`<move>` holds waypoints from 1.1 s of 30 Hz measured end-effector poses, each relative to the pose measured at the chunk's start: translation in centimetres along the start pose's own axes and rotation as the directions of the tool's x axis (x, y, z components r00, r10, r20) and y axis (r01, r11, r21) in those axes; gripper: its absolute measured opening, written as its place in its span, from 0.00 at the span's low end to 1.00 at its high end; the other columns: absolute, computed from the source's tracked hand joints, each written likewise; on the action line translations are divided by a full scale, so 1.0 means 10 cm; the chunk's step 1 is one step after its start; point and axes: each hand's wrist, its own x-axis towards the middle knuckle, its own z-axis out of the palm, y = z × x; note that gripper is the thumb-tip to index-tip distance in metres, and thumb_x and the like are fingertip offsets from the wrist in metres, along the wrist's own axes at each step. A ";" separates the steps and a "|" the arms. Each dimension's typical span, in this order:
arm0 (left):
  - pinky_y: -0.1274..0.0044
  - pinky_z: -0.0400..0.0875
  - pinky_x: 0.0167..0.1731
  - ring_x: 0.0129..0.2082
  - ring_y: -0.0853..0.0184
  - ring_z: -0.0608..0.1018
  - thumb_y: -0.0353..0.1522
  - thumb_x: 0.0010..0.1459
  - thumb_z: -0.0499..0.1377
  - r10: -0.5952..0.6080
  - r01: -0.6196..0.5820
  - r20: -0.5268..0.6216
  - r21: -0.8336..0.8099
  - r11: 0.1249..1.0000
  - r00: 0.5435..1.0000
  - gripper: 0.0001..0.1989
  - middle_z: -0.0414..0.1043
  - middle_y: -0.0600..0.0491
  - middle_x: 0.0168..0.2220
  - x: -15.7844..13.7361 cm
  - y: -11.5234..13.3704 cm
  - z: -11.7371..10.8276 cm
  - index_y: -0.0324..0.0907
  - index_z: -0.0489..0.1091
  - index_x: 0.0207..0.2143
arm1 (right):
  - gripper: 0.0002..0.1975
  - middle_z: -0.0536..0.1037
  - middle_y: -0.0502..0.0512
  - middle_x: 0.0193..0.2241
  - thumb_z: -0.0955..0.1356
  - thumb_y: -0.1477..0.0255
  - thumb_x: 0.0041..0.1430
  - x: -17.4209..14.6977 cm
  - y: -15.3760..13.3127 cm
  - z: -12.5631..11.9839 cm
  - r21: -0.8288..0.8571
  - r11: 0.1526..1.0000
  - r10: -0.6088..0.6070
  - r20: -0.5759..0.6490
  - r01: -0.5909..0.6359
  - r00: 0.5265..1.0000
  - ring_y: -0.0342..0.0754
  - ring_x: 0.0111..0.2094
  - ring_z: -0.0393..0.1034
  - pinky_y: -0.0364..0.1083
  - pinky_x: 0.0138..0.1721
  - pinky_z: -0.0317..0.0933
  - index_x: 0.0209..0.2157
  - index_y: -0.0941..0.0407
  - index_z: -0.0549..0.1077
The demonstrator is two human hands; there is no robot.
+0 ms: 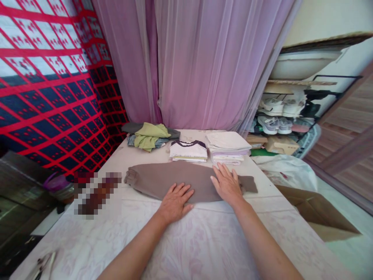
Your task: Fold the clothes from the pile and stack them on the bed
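A brown garment (pixel 163 177), folded into a long strip, lies flat across the bed in front of me. It has a gathered end at the left and a narrower flap at the right; its exact kind I cannot tell. My left hand (pixel 176 202) rests on its near edge with fingers spread. Toward the garment's right end, my right hand (pixel 227 182) lies flat on the cloth, fingers apart. Just behind it sit a folded white shirt with a dark collar (pixel 188 149) and a stack of folded white clothes (pixel 229 144).
A loose pile of green and dark clothes (pixel 150 136) is at the bed's far left. Purple curtains (pixel 204 66) hang behind the bed. Shoes (pixel 274 124) stand on a rack at the right, above an open cardboard box (pixel 317 210). A blurred patch (pixel 97 194) covers something at left.
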 end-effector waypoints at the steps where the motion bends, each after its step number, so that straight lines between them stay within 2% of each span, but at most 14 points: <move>1: 0.61 0.47 0.62 0.64 0.60 0.58 0.49 0.64 0.44 -0.007 0.008 0.005 -0.011 1.000 1.000 0.29 0.58 0.53 0.63 0.00 0.01 0.00 0.51 0.55 0.63 | 0.26 0.55 0.58 0.65 0.53 0.62 0.66 0.00 -0.09 0.03 0.009 1.000 -0.002 0.036 0.001 0.999 0.54 0.65 0.45 0.63 0.62 0.39 0.62 0.52 0.59; 4: 0.61 0.47 0.63 0.64 0.60 0.58 0.50 0.63 0.44 -0.027 0.027 0.020 -0.035 0.999 0.999 0.30 0.57 0.51 0.64 0.00 0.05 -0.01 0.47 0.56 0.63 | 0.26 0.56 0.58 0.64 0.54 0.61 0.66 -0.02 -0.24 0.14 0.014 0.999 0.035 0.206 -0.038 0.978 0.54 0.65 0.47 0.64 0.61 0.39 0.62 0.52 0.58; 6: 0.62 0.48 0.63 0.64 0.60 0.59 0.49 0.63 0.44 -0.030 0.031 0.024 -0.048 0.998 0.999 0.30 0.58 0.50 0.63 0.00 0.06 -0.04 0.46 0.58 0.62 | 0.27 0.56 0.57 0.65 0.54 0.60 0.66 -0.04 -0.26 0.18 0.004 0.999 0.049 0.263 -0.052 0.964 0.53 0.65 0.46 0.64 0.62 0.39 0.63 0.52 0.57; 9: 0.63 0.49 0.63 0.62 0.61 0.61 0.48 0.65 0.42 -0.074 0.074 -0.009 -0.042 0.996 0.997 0.27 0.63 0.51 0.61 -0.06 -0.03 -0.14 0.47 0.62 0.60 | 0.27 0.54 0.56 0.65 0.53 0.60 0.66 -0.04 -0.24 0.19 -0.017 0.999 0.055 0.271 -0.052 0.961 0.52 0.65 0.45 0.63 0.62 0.40 0.63 0.53 0.56; 11: 0.61 0.46 0.63 0.62 0.60 0.62 0.46 0.65 0.42 -0.159 0.160 -0.084 0.001 0.987 0.984 0.26 0.65 0.52 0.59 -0.14 -0.22 -0.26 0.48 0.64 0.59 | 0.27 0.55 0.56 0.65 0.53 0.60 0.66 -0.04 -0.23 0.20 -0.033 0.998 0.055 0.261 -0.048 0.964 0.51 0.65 0.46 0.63 0.62 0.40 0.63 0.52 0.57; 14: 0.56 0.41 0.63 0.62 0.55 0.61 0.46 0.65 0.43 -0.334 0.363 -0.229 0.100 0.926 0.914 0.26 0.64 0.50 0.60 -0.31 -0.63 -0.41 0.47 0.64 0.58 | 0.26 0.56 0.56 0.64 0.53 0.60 0.66 -0.04 -0.22 0.23 -0.054 0.998 0.051 0.240 -0.040 0.969 0.52 0.65 0.47 0.63 0.62 0.41 0.63 0.51 0.58; 16: 0.53 0.40 0.62 0.63 0.52 0.60 0.47 0.64 0.44 -0.430 0.478 -0.269 0.149 0.865 0.862 0.27 0.62 0.47 0.61 -0.41 -0.87 -0.45 0.46 0.64 0.58 | 0.27 0.55 0.56 0.65 0.53 0.60 0.66 -0.04 -0.22 0.25 -0.068 0.997 0.057 0.249 -0.041 0.967 0.52 0.65 0.46 0.63 0.62 0.41 0.63 0.51 0.57; 17: 0.53 0.40 0.62 0.63 0.53 0.60 0.46 0.64 0.44 -0.445 0.496 -0.270 0.165 0.852 0.854 0.26 0.62 0.47 0.61 -0.45 -0.96 -0.45 0.45 0.64 0.58 | 0.27 0.54 0.55 0.65 0.53 0.60 0.66 -0.04 -0.22 0.25 -0.076 0.996 0.064 0.260 -0.045 0.964 0.51 0.65 0.46 0.63 0.62 0.41 0.63 0.51 0.57; 20: 0.55 0.39 0.63 0.63 0.55 0.59 0.44 0.64 0.45 -0.457 0.515 -0.288 0.177 0.839 0.842 0.25 0.61 0.47 0.61 -0.50 -1.05 -0.37 0.44 0.66 0.58 | 0.27 0.53 0.54 0.66 0.52 0.61 0.66 -0.03 -0.24 0.23 -0.096 0.994 0.081 0.293 -0.055 0.953 0.51 0.66 0.45 0.62 0.62 0.40 0.64 0.51 0.55; 24: 0.55 0.39 0.63 0.62 0.55 0.61 0.42 0.64 0.48 -0.448 0.516 -0.346 0.130 0.847 0.824 0.23 0.63 0.47 0.60 -0.51 -1.00 -0.31 0.44 0.67 0.56 | 0.27 0.53 0.53 0.66 0.52 0.60 0.66 -0.02 -0.25 0.21 -0.100 0.993 0.087 0.298 -0.060 0.951 0.50 0.66 0.45 0.61 0.62 0.40 0.64 0.52 0.55; 27: 0.54 0.42 0.62 0.61 0.54 0.63 0.39 0.62 0.51 -0.425 0.476 -0.367 0.058 0.877 0.828 0.20 0.68 0.48 0.57 -0.54 -0.99 -0.34 0.44 0.69 0.54 | 0.27 0.55 0.54 0.65 0.53 0.60 0.65 -0.04 -0.20 0.28 -0.082 0.995 0.077 0.256 -0.058 0.964 0.51 0.65 0.47 0.61 0.62 0.42 0.63 0.51 0.58; 29: 0.55 0.45 0.62 0.59 0.55 0.65 0.37 0.62 0.51 -0.403 0.437 -0.384 0.000 0.900 0.831 0.18 0.72 0.50 0.53 -0.58 -1.01 -0.36 0.45 0.71 0.51 | 0.27 0.59 0.55 0.63 0.54 0.59 0.64 -0.06 -0.13 0.36 -0.048 0.998 0.053 0.184 -0.045 0.982 0.52 0.63 0.51 0.62 0.61 0.45 0.61 0.51 0.61; 33: 0.57 0.49 0.61 0.56 0.58 0.70 0.33 0.62 0.50 -0.401 0.404 -0.443 -0.093 0.910 0.802 0.15 0.76 0.52 0.48 -0.64 -1.04 -0.36 0.46 0.74 0.46 | 0.25 0.74 0.59 0.52 0.55 0.60 0.63 -0.10 0.02 0.50 0.085 0.996 -0.009 -0.073 0.015 0.997 0.53 0.54 0.66 0.56 0.56 0.56 0.49 0.56 0.74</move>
